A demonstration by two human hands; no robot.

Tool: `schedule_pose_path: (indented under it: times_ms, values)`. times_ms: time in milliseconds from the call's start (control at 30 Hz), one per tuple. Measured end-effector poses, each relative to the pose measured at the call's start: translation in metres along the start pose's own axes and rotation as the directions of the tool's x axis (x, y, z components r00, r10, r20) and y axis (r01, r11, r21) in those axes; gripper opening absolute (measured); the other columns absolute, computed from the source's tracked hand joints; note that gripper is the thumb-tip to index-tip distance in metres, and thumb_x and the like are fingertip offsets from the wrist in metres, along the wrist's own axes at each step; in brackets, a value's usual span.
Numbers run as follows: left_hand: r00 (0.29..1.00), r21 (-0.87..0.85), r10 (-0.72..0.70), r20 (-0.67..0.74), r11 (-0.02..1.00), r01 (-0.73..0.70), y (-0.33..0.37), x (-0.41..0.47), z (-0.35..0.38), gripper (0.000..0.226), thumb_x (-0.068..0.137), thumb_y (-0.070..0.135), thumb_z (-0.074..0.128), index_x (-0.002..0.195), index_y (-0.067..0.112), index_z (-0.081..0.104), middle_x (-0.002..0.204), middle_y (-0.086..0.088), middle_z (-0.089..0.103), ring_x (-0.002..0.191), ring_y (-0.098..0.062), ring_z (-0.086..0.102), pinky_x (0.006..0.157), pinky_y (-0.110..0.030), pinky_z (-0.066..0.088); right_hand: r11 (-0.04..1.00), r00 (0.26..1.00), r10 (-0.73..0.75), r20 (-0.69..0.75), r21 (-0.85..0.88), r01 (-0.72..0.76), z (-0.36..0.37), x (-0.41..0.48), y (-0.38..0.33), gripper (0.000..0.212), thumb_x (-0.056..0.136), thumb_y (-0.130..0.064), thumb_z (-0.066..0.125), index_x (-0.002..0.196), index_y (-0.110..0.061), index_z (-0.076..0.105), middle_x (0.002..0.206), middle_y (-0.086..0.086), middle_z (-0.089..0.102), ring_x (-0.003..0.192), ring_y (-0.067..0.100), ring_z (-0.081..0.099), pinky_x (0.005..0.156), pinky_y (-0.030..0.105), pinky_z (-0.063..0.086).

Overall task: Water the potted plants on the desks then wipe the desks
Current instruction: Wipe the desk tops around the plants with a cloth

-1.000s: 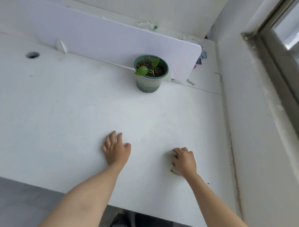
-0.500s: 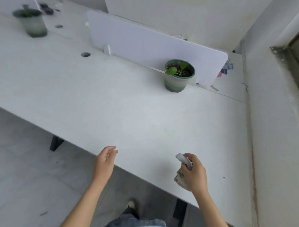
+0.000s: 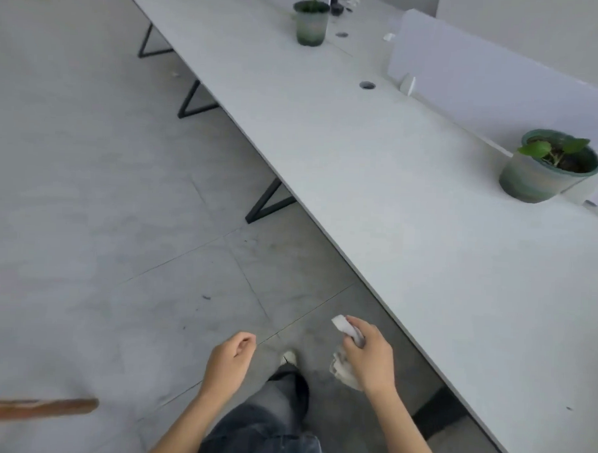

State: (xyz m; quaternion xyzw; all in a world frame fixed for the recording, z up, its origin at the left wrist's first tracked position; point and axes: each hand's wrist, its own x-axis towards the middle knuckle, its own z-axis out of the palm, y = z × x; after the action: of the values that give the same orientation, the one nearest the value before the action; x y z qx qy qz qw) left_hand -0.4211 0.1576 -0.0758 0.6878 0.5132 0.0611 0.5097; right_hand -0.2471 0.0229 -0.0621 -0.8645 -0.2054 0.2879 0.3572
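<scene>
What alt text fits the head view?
The right hand grips a crumpled white cloth over grey floor tiles beside a white desk; the left hand hangs empty. It bears a near green plant pot and a far green plant pot.

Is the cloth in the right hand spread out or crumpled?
Crumpled. The right hand grips the cloth in a bunch: one end sticks out above the hand, the rest hangs below it.

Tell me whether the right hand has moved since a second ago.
Yes: the right hand, gripping the crumpled cloth, has pulled back off the desk and is now over the floor.
</scene>
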Motion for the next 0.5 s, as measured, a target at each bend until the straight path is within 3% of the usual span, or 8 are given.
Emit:
schedule_pose_path:
  times_ms: [167, 300, 500]
  values:
    - [0.993, -0.100, -0.052, -0.105, 0.994, 0.041, -0.011, -0.001, -0.028, 0.031, 0.092, 0.008, 0.046, 0.072, 0.030, 0.053, 0.079, 0.004, 0.061, 0.089, -0.023, 0.059, 0.078, -0.026, 0.040, 0.998, 0.999, -0.048, 0.026, -0.038, 0.049, 0.024, 0.003, -0.020, 0.035, 0.084, -0.010, 0.046, 0.112, -0.024, 0.063, 0.099, 0.000, 0.062, 0.099, 0.019, 0.055, 0.077, 0.026, 0.038]
    - [0.999, -0.083, -0.030, -0.033, 0.996, 0.027, -0.015, 0.017, -0.050, 0.017, 0.093, 0.011, 0.046, 0.087, 0.022, 0.058, 0.088, -0.001, 0.063, 0.094, -0.020, 0.059, 0.084, -0.026, 0.044, 0.994, 0.996, -0.062, 0.065, -0.088, 0.068, 0.053, 0.018, -0.045, 0.031, 0.083, -0.010, 0.043, 0.099, -0.023, 0.066, 0.084, 0.001, 0.060, 0.088, 0.020, 0.054, 0.068, 0.026, 0.036]
    - [0.991, -0.099, -0.002, -0.131, 0.995, -0.011, -0.023, 0.084, -0.139, 0.016, 0.093, 0.011, 0.045, 0.093, 0.016, 0.060, 0.092, -0.004, 0.063, 0.093, -0.020, 0.059, 0.082, -0.025, 0.042, 0.988, 0.993, -0.103, 0.052, -0.107, 0.108, 0.124, 0.067, -0.119, 0.020, 0.084, -0.010, 0.043, 0.083, -0.002, 0.061, 0.073, 0.012, 0.056, 0.078, 0.028, 0.052, 0.061, 0.031, 0.034]
